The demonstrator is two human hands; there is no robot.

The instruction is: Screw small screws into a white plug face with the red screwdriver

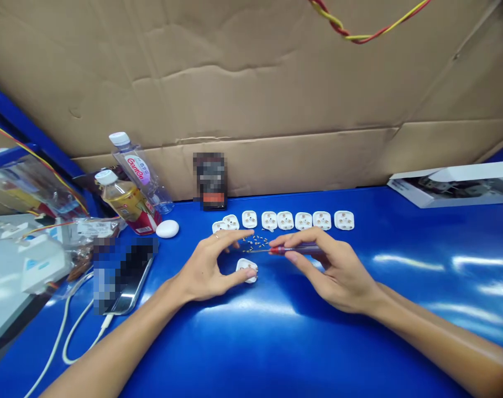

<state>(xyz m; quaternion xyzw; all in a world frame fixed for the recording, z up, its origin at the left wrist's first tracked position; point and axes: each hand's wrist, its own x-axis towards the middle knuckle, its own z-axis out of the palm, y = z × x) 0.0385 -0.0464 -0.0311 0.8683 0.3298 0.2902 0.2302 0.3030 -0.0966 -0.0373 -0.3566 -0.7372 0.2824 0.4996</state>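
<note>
My right hand [334, 268] is closed around a screwdriver [288, 250] with a dark, red-tipped handle. Its thin shaft points left, and the tip is among a scatter of small brass-coloured screws [257, 241] on the blue table. My left hand [208, 268] has its fingers spread: the thumb rests on a white plug part [245, 268] lying on the table, and the index finger reaches forward beside the screws. Metal contacts show inside the plug part. Behind the screws, several similar white plug parts [284, 220] lie in a row.
Two bottles [129, 202], a white oval case [167, 229] and a charging phone [129, 279] with a white cable [69, 309] are on the left. A dark box [212, 182] stands against the cardboard wall [251, 99]. An open white box [454, 185] lies at the back right.
</note>
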